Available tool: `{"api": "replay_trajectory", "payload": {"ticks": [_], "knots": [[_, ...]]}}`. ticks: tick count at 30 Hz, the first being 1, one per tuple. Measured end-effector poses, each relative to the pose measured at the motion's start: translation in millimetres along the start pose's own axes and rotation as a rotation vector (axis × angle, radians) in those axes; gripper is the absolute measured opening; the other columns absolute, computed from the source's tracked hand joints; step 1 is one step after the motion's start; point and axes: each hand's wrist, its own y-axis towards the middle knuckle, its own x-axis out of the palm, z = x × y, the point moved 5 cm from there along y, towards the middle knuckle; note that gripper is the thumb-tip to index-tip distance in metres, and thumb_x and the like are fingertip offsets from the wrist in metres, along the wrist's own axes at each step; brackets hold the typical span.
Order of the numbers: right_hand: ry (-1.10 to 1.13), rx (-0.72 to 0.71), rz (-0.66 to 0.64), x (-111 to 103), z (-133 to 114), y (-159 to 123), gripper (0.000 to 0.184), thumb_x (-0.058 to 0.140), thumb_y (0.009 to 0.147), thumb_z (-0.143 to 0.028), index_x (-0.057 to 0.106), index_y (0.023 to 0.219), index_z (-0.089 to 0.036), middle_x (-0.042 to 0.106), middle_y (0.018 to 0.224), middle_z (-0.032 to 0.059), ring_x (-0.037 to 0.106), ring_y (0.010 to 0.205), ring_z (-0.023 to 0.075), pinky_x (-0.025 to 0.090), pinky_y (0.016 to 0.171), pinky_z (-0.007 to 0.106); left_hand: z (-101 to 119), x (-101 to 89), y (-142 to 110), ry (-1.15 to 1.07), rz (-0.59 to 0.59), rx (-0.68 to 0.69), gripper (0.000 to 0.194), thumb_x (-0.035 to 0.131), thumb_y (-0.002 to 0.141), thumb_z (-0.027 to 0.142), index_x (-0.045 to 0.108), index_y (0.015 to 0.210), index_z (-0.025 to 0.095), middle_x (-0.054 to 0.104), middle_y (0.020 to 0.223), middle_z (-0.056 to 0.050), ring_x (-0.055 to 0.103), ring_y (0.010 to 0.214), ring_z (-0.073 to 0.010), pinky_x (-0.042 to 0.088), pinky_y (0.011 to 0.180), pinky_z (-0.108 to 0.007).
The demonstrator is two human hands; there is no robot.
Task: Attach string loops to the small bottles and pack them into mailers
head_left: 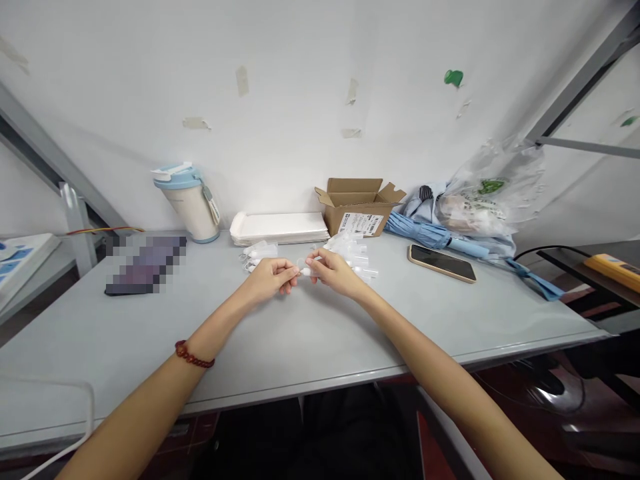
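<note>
Just above the grey table, my left hand (pixel 273 276) and my right hand (pixel 334 271) meet with their fingertips pinched. Between them is a small white plastic piece (pixel 307 272) with a thin, clear part by it; its exact kind is too small to make out. Right beside my right hand lie several clear-and-white plastic tubes (pixel 359 257) in a loose pile. Behind my left hand rest more small white pieces (pixel 262 250) with thin strings or wires and clear ends. A red beaded bracelet (pixel 194 355) circles my left wrist.
Behind the hands stand a stack of white envelopes (pixel 280 228) and an open cardboard box (pixel 357 210). A tumbler (pixel 189 203) and a pixelated flat item (pixel 149 265) are on the left. To the right lie a phone (pixel 442 263), a blue umbrella (pixel 425 230) and a plastic bag (pixel 493 197).
</note>
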Motion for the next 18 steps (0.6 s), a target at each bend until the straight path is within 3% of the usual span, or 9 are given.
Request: {"api": "replay_trajectory", "payload": {"ticks": [11, 18], "knots": [[0.002, 0.002, 0.037, -4.8, 2.5, 1.6, 0.025, 0.046, 0.088, -0.043, 0.051, 0.089, -0.019, 0.059, 0.061, -0.0031, 0.044, 0.05, 0.0084, 0.034, 0.052, 0.021, -2.2, -6.9, 1.8, -0.069, 0.077, -0.064, 0.036, 0.058, 0.074, 0.05, 0.063, 0.072, 0.014, 0.058, 0.06, 0.0, 0.052, 0.049, -0.0111, 0.041, 0.05, -0.026], [-0.014, 0.009, 0.034, -3.5, 2.5, 1.5, 0.025, 0.046, 0.087, -0.043, 0.051, 0.088, -0.018, 0.06, 0.063, -0.0024, 0.046, 0.053, 0.0091, 0.035, 0.054, 0.022, -3.2, -4.8, 1.7, -0.028, 0.022, -0.034, 0.027, 0.066, 0.069, 0.043, 0.063, 0.068, 0.016, 0.06, 0.061, 0.0, 0.052, 0.05, -0.0103, 0.04, 0.049, -0.024]]}}
